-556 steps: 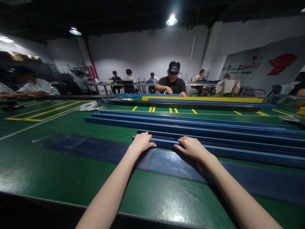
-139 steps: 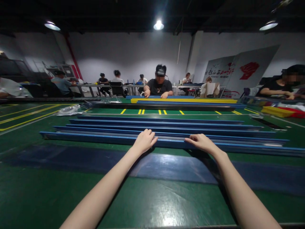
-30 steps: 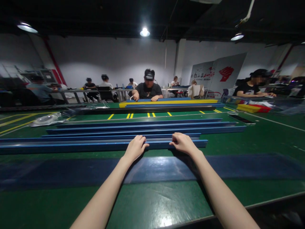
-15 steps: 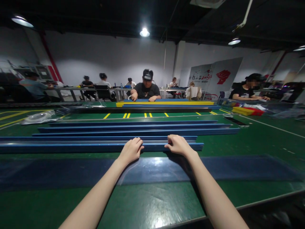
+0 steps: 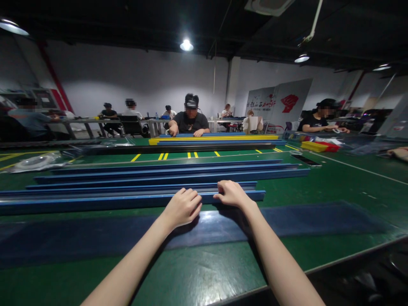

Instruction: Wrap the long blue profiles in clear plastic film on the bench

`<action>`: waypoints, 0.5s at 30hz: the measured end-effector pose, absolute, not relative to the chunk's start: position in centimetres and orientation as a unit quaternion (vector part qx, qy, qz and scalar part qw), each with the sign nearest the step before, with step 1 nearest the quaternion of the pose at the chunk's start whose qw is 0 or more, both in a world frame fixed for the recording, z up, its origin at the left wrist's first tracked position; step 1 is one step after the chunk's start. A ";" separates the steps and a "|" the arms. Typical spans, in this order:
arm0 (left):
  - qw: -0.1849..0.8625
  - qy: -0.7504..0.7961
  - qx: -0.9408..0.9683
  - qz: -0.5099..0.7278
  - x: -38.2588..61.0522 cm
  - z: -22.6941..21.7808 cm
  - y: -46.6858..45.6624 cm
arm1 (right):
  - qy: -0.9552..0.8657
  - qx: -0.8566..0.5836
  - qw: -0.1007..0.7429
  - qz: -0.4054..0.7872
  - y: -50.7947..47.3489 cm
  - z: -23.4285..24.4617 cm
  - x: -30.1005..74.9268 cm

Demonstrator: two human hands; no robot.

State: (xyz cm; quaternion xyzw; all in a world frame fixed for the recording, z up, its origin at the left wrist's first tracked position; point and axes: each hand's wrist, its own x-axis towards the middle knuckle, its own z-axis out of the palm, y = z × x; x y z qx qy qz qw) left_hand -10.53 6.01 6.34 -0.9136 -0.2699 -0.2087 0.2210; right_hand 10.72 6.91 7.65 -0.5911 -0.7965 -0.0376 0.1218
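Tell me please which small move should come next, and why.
Perhaps shift the left hand leftward along the near blue rail. The right hand is nearby, close to the rail's right end, while the rail's left part runs out of the picture; wider spacing might steady it better. Whether the left hand touches the rail is hard to tell.

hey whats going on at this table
A person has both bare hands at the nearest blue rail on a green table. The right hand is curled at its near edge, close to the rail's right end; the left hand is beside it, though how firmly either grips can't be told. A dark strip lies flat in front, and more blue rails lie behind. Across the table, a co-worker has both hands by a yellow rail.
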 end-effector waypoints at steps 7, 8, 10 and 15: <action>0.194 -0.314 -0.918 -0.145 -9.2 4.5 5.5 | -0.796 -0.591 0.121 -0.042 6.7 7.7 10.7; 0.183 -0.326 -0.917 -0.135 -9.2 4.3 5.5 | -0.796 -0.591 0.122 -0.042 6.7 7.7 10.7; 0.163 -0.346 -0.916 -0.120 -9.3 4.1 5.6 | -0.797 -0.589 0.126 -0.042 6.7 7.7 10.7; 0.134 -0.363 -0.917 -0.096 -9.2 4.3 5.7 | -0.797 -0.588 0.135 -0.042 6.7 7.6 10.7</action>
